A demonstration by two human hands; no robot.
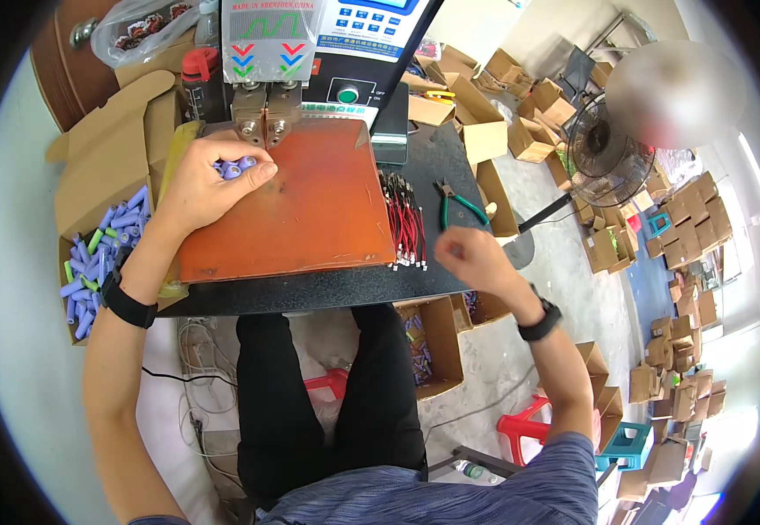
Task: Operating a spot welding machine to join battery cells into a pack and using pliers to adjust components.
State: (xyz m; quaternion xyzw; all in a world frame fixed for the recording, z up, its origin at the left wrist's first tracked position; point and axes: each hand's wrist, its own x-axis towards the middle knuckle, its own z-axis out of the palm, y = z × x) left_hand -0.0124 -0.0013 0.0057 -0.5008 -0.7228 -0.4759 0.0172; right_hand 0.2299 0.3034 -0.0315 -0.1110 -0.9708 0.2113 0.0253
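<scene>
My left hand (pixel 208 185) grips a small pack of purple cylindrical battery cells (pixel 235 167) on the orange-brown work mat (pixel 310 219), just below the metal welding head (pixel 264 114) of the spot welder. My right hand (pixel 474 255) hovers past the table's right front edge, fingers curled; nothing shows in it. A row of red and black wire leads (pixel 404 223) lies between the mat and that hand. Both wrists wear black watches.
A cardboard box (pixel 100 236) of loose purple and green cells sits at my left. Green-handled cutters (pixel 452 203) lie on the black table (pixel 310 293). A box with cells (pixel 424 346) stands under the table. Folded cartons, a floor fan (pixel 607 162) and plastic stools fill the floor at right.
</scene>
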